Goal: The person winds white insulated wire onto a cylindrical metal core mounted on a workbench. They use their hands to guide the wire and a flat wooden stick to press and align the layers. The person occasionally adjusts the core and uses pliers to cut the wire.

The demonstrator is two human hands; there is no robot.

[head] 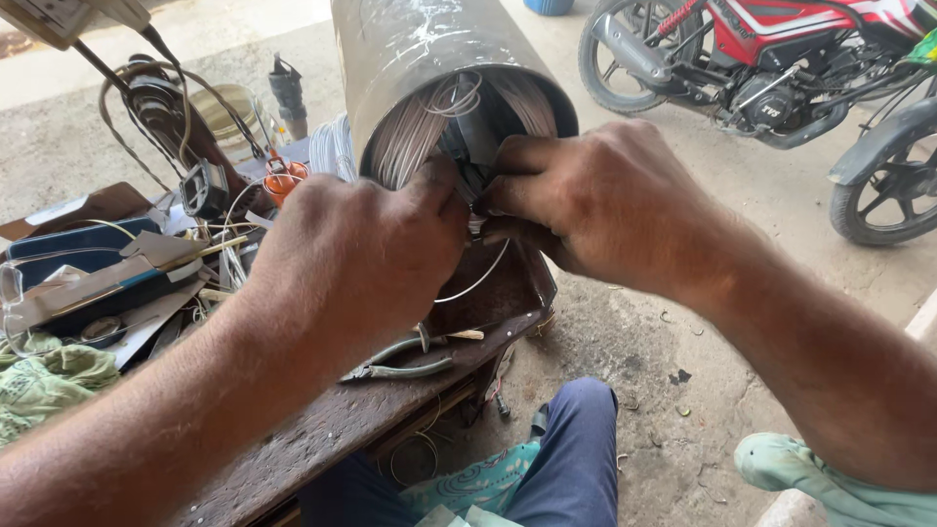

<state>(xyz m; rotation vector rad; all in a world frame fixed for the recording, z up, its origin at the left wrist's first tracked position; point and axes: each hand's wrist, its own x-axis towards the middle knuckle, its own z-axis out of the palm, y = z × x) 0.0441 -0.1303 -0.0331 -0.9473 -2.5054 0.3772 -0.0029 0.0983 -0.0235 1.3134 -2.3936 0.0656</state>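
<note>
A grey metal cylinder [420,49] lies on a worn wooden bench [332,420] with its open end toward me. Pale winding wires [405,132] line the inside of the opening. My left hand [361,249] and my right hand [605,200] meet at the lower rim of the opening, fingers pinched together on wires there. A thin white wire [478,278] loops down from between the fingertips. What the fingertips pinch is partly hidden by the hands.
Grey pliers [400,361] lie on the bench below my left hand. Cables, a small orange cup [283,179], a blue case [78,249] and a green cloth [49,381] clutter the left. A red motorcycle [771,59] stands on the concrete at the upper right.
</note>
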